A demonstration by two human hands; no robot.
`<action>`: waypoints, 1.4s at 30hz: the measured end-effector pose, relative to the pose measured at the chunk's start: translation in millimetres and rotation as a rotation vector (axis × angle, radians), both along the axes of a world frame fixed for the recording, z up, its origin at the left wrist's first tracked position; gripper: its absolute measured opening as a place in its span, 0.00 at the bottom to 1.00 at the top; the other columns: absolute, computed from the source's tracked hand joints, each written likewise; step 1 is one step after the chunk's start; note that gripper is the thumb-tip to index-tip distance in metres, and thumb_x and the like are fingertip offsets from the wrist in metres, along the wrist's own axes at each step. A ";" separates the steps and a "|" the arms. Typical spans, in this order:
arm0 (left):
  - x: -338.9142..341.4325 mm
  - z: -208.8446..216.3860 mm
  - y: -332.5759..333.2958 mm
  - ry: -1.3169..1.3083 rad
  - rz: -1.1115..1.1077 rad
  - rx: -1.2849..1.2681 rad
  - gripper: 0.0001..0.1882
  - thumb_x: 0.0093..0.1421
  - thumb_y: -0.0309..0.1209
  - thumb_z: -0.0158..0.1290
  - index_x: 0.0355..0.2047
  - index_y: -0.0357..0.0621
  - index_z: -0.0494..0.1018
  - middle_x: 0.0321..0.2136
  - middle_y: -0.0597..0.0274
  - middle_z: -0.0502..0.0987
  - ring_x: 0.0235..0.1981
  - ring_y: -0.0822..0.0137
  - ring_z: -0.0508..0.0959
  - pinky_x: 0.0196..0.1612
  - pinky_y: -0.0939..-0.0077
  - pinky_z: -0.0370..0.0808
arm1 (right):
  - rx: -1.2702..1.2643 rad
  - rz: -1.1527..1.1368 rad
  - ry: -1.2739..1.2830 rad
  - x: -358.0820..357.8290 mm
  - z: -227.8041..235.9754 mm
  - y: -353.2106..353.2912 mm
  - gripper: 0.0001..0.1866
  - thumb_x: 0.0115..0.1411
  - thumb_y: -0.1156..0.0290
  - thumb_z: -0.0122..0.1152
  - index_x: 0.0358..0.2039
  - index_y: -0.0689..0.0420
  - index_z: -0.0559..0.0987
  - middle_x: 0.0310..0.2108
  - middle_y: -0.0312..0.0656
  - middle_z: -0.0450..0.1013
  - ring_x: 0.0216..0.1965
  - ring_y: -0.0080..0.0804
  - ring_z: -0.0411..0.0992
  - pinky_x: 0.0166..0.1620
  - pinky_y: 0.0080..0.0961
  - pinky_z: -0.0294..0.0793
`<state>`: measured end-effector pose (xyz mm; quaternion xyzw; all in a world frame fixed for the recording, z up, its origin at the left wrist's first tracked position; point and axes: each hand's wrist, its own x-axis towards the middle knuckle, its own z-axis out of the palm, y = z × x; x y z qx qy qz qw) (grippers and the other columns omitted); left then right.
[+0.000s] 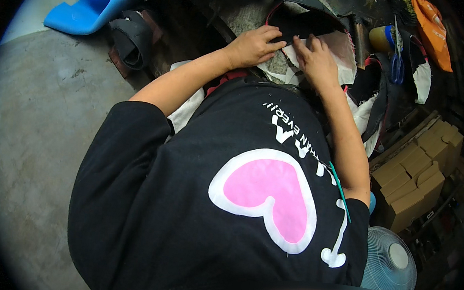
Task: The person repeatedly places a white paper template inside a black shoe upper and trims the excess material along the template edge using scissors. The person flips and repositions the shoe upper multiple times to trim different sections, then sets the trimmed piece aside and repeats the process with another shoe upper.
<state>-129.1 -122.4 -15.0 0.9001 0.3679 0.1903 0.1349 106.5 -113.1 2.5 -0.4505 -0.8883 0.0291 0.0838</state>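
Note:
At the top middle, a piece of black fabric (309, 23) with a red edge and a frayed white lining (344, 51) lies over a grey work surface. My left hand (256, 46) is at its near left edge, fingers bent together and closed on the fabric. Across from it, my right hand (317, 63) rests on the white lining with its fingers apart, the tips touching the cloth near the left fingertips. The undersides of both hands are hidden. White scraps (283, 75) hang just below the hands.
Blue-handled scissors (397, 65), a yellowish roll (382, 39) and an orange bag (433, 33) are at the right. More black-and-white pieces (372, 102) hang nearby. Cardboard boxes (414, 172) and a fan (393, 263) stand lower right. Blue foam (84, 8) and a dark roll (131, 39) lie upper left.

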 end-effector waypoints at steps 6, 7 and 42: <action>20.3 11.2 -0.7 -0.010 -0.039 0.115 0.14 0.51 0.32 0.59 0.38 0.43 0.74 0.55 0.57 0.71 0.50 0.52 0.72 0.51 0.59 0.72 | -0.152 -0.022 0.060 4.9 0.4 1.3 0.21 0.56 0.62 0.60 0.52 0.36 0.78 0.56 0.52 0.67 0.55 0.48 0.67 0.54 0.35 0.71; 21.6 12.2 -0.2 -0.013 -0.024 0.127 0.13 0.52 0.33 0.59 0.36 0.43 0.73 0.56 0.58 0.71 0.49 0.52 0.72 0.50 0.58 0.72 | -0.188 -0.012 0.054 5.6 3.3 4.2 0.21 0.56 0.63 0.60 0.51 0.37 0.78 0.55 0.52 0.67 0.55 0.48 0.67 0.53 0.35 0.72; 69.7 125.6 23.5 -0.211 -0.240 0.155 0.17 0.50 0.28 0.54 0.42 0.57 0.77 0.39 0.68 0.80 0.34 0.66 0.80 0.34 0.73 0.77 | -0.211 -0.297 0.743 78.5 46.7 95.6 0.19 0.65 0.59 0.53 0.53 0.51 0.77 0.55 0.52 0.70 0.57 0.40 0.67 0.59 0.29 0.64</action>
